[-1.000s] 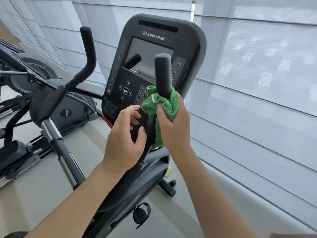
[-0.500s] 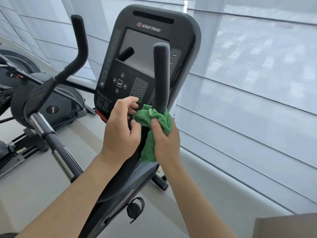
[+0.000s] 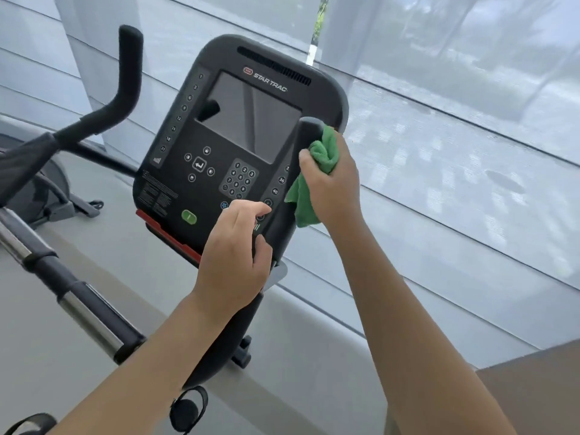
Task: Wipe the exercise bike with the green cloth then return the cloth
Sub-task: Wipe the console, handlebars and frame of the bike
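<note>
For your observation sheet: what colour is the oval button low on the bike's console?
Green, with a pale line on it; the button shows clearly in the head view.

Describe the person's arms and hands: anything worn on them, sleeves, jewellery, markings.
Both forearms are bare as far as the frame shows; no sleeve enters view. The left hand and right hand wear no gloves, and no watch, bracelet or ring is visible. No markings show.

"STAR TRAC" reads across the console (image 3: 238, 136) at twelve o'clock above its screen (image 3: 251, 117), numbers 12, 15, 18, 21 at nine o'clock, keypad (image 3: 240, 180) digits at six, 36 and 40 at four.
</note>
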A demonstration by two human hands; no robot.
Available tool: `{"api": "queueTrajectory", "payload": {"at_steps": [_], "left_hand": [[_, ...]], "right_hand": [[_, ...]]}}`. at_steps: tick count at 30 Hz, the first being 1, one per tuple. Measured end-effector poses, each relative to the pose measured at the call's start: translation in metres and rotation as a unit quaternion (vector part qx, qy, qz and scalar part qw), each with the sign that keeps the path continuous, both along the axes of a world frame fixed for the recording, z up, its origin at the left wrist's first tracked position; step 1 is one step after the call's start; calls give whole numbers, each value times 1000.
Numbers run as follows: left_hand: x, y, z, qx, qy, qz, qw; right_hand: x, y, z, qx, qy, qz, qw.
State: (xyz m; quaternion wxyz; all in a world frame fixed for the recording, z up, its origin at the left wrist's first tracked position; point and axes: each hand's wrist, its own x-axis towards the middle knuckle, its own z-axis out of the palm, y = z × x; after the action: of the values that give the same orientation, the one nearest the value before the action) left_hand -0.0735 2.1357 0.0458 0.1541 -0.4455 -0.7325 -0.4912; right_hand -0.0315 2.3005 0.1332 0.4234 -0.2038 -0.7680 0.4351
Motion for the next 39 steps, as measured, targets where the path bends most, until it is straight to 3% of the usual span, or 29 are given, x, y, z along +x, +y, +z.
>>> {"api": "queueTrajectory", "payload": {"at_steps": [6, 11, 18, 20, 23, 27, 29, 35, 39], "left_hand": [[-2, 1, 0, 8, -3, -11, 1000], [0, 0, 1, 18, 1, -19, 1000], [-1, -2, -1, 29, -23, -14, 999], [0, -2, -2, 18, -31, -2, 999], [-1, -1, -3, -6, -79, 36, 996], [-1, -2, -3, -15, -105, 52, 993], [-2, -5, -3, -6, -118, 57, 991], [5, -18, -11, -16, -151, 56, 987], [10, -28, -22, -47, -157, 58, 985]], "right_hand": [[3, -29, -44, 50, -52, -47, 996], [29, -40, -67, 19, -104, -43, 993], [90, -41, -64, -21, -186, 66, 980], [95, -36, -44, 37, -148, 36, 988], [79, -23, 0, 207, -75, -31, 975], [29, -15, 37, 434, -155, -72, 885], [7, -17, 32, 500, -207, -78, 837], [-7, -14, 9, 501, -179, -78, 843], [10, -24, -29, 469, -227, -14, 853]]}}
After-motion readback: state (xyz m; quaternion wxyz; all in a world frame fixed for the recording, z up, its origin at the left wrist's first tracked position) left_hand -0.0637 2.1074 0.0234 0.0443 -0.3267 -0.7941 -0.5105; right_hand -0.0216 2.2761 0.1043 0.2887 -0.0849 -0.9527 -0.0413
